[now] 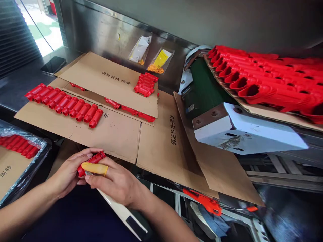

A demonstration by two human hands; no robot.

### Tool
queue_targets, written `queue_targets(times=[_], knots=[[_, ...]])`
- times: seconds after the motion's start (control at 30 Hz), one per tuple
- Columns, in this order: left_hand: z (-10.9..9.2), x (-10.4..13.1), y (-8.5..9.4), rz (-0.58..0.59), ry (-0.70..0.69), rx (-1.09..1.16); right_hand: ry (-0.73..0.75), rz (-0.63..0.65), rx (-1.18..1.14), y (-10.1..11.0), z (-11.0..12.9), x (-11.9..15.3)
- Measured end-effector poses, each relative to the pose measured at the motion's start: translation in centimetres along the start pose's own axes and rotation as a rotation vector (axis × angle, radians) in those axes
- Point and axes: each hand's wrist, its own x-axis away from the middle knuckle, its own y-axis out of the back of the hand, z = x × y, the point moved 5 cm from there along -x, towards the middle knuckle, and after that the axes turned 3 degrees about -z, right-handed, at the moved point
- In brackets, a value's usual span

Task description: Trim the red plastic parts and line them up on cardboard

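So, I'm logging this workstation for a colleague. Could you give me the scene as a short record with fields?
Left hand: holds a red part
Right hand: close against that part, gripping a long white tool; yellow cover on one of its fingers
Bench front: flat cardboard bearing a row of red pieces
Bench back: dark phone, two clear bags
Right side: green belt
Lower left: plastic-lined bin

Left hand (67, 171) holds a red part (98, 157) | right hand (121, 183), yellow cot (94, 168) on one finger, grips a long white tool (118, 205) at that part | row of red parts (72, 107) lies on cardboard (121, 141) | phone (53, 65) farther back, left | more red parts (272, 90) on cardboard beside green belt (208, 82), right
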Motion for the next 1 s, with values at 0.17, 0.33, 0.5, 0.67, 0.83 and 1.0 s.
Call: queue_targets(times=[0.17,0.33,0.5,0.67,0.83,1.0], knots=[[-0.1,-0.3,0.0,0.014,-0.053,0.004,0.195,0.071,0.075,0.1,1.8,-0.6],[-0.3,-0.2,0.0,0.045,-0.007,0.117,-0.001,0.042,-0.508,0.2,2.0,0.6],[-1.1,-0.2,0.3,0.099,-0.146,0.124,-0.292,-0.362,-0.211,2.0,0.3,2.2],[-1.6,0.7,0.7,0.129,-0.410,0.036,-0.390,-0.530,0.010,1.3,-0.4,3.2],[-0.9,1.3,1.7,0.011,-0.452,-0.051,-0.256,-0.608,-0.035,-0.4,-0.4,2.6],[-1.2,1.2,1.8,-0.040,-0.550,-0.092,-0.191,-0.601,-0.042,-0.9,-0.4,2.1]])
